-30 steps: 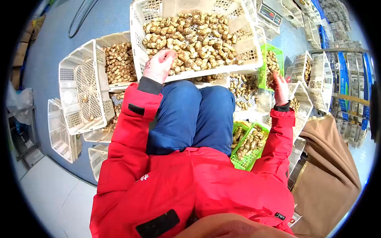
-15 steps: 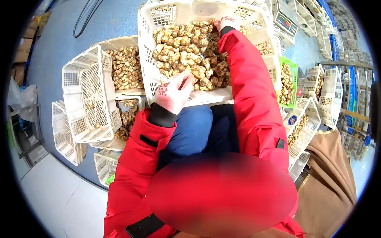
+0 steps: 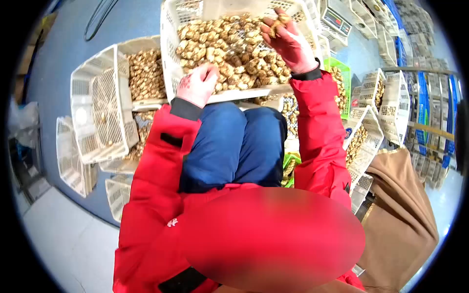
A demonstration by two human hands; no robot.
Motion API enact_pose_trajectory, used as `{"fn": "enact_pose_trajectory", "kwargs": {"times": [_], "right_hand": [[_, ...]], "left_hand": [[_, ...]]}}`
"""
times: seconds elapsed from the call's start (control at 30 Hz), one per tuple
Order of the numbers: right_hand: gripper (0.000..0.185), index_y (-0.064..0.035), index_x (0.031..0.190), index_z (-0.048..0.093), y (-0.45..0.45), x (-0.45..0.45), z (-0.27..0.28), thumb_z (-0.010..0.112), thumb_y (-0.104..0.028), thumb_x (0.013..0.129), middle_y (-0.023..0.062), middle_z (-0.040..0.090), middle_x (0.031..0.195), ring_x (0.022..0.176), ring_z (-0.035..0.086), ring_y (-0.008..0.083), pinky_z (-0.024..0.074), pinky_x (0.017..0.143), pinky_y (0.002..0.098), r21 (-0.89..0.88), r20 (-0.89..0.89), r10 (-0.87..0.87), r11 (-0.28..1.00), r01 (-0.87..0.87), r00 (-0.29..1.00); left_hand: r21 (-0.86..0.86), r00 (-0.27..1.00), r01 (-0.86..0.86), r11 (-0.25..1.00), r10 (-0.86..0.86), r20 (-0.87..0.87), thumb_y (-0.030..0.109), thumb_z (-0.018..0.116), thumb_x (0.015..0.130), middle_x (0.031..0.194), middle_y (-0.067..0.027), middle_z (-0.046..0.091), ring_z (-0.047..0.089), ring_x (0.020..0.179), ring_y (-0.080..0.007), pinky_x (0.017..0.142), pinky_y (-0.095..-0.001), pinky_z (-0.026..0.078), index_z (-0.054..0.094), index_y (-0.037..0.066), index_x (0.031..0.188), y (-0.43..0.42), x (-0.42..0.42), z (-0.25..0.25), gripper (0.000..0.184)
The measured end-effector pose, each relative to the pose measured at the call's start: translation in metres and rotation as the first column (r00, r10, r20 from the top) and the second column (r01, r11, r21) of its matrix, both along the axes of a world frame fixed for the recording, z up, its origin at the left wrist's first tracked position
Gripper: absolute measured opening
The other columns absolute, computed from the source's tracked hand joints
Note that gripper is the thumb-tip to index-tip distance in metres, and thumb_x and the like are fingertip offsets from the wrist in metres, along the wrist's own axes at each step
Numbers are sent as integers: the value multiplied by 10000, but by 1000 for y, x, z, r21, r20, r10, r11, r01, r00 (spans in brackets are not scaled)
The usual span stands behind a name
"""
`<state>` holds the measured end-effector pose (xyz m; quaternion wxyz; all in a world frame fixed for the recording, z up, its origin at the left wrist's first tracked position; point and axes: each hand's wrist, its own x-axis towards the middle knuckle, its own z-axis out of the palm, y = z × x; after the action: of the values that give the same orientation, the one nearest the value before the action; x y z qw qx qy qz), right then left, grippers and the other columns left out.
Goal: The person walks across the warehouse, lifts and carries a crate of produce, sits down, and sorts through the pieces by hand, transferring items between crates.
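A large white crate (image 3: 170, 58) full of knobbly brown-and-cream pieces (image 3: 210, 41), like mushrooms or tubers, stands tilted before my knees. My left hand (image 3: 198, 84), in a pale glove, is over the crate's near left edge with its fingers curled together; whatever they may hold is hidden. Palm up over the right side of the crate, my right hand (image 3: 289, 45) has a brown piece (image 3: 279, 24) lying at its curled fingers. The glove's palm looks reddish and soiled.
White crates with more pieces stand at the left (image 3: 146, 75) and right (image 3: 361, 141). A green basket (image 3: 346, 83) is right of the large crate, another (image 3: 292, 158) by my right knee. A scale (image 3: 336, 20) stands at the upper right, brown cloth (image 3: 398, 205) at the lower right.
My right hand went from the right green basket into the large crate, then rose and turned palm up with a piece. My left hand stays curled near the crate's near edge.
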<state>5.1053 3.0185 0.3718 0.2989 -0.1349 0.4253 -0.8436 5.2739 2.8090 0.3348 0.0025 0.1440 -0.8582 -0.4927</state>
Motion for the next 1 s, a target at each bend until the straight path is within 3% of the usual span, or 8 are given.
{"fn": "enact_pose_trajectory", "kwargs": {"times": [0.17, 0.37, 0.4, 0.5, 0.6, 0.73, 0.87, 1.0], "right_hand": [[547, -5, 1355, 319, 88, 40, 37, 554, -102, 871, 168, 557, 1102, 957, 579, 231, 468, 818, 326, 189, -128, -144, 968, 166, 981], [521, 17, 1318, 413, 218, 81, -2, 606, -94, 847, 85, 597, 1066, 924, 575, 125, 459, 785, 228, 862, -278, -267, 355, 362, 923], [489, 17, 1308, 431, 226, 72, -22, 595, -99, 863, 100, 597, 1113, 983, 570, 134, 455, 839, 233, 770, -542, -205, 267, 579, 815], [402, 25, 1241, 511, 124, 46, 21, 588, -86, 862, 101, 587, 1174, 1019, 573, 137, 451, 869, 238, 695, -512, -254, 438, 569, 821], [429, -90, 1244, 547, 21, -7, -19, 620, -191, 834, 75, 659, 1062, 942, 614, 117, 474, 822, 243, 829, -432, 232, 483, 282, 872], [526, -220, 1311, 466, -106, -22, -86, 570, -408, 831, 135, 587, 1184, 1081, 569, 279, 446, 925, 357, 877, -206, 878, -30, 479, 432], [411, -196, 1211, 576, -114, -38, -111, 621, -304, 816, 98, 650, 1071, 915, 643, 214, 503, 817, 333, 888, -271, 765, -36, 458, 585], [335, -57, 1157, 595, -65, -36, -83, 538, -8, 830, -9, 594, 804, 698, 588, 79, 503, 631, 220, 786, -58, 233, 610, -100, 971]], "left_hand": [[223, 999, -3, 975, 14, -49, 310, 526, 883, 929, -130, 655, 634, 859, -263, 756, -339, 480, 614, 81, 1051, -7, -2, -42, 298], [74, 998, 48, 996, -45, -31, 316, 536, 868, 929, -148, 643, 626, 862, -296, 746, -355, 485, 624, 86, 1029, -3, -1, -24, 294], [74, 999, 52, 996, -51, -13, 313, 535, 868, 930, -147, 643, 624, 863, -298, 744, -354, 485, 624, 83, 1026, -3, -2, -23, 294], [87, 998, 55, 995, -52, -36, 310, 533, 869, 929, -144, 642, 623, 862, -298, 737, -352, 485, 625, 75, 1022, -1, -1, -24, 295], [150, 999, 39, 988, -38, -12, 308, 530, 871, 950, -140, 636, 621, 863, -300, 743, -353, 484, 622, 82, 1034, -2, 0, -23, 293], [119, 996, 18, 993, -28, 81, 314, 510, 878, 964, -137, 631, 619, 874, -303, 761, -357, 481, 613, 91, 1050, -5, 0, 1, 300], [116, 999, 0, 993, -6, 51, 332, 496, 881, 956, -126, 635, 612, 887, -320, 760, -375, 477, 614, 102, 1040, -6, -2, -12, 303], [95, 999, -10, 995, 5, 45, 302, 534, 879, 939, -129, 652, 631, 863, -256, 749, -340, 480, 623, 67, 1032, -4, -2, -9, 294]]}}
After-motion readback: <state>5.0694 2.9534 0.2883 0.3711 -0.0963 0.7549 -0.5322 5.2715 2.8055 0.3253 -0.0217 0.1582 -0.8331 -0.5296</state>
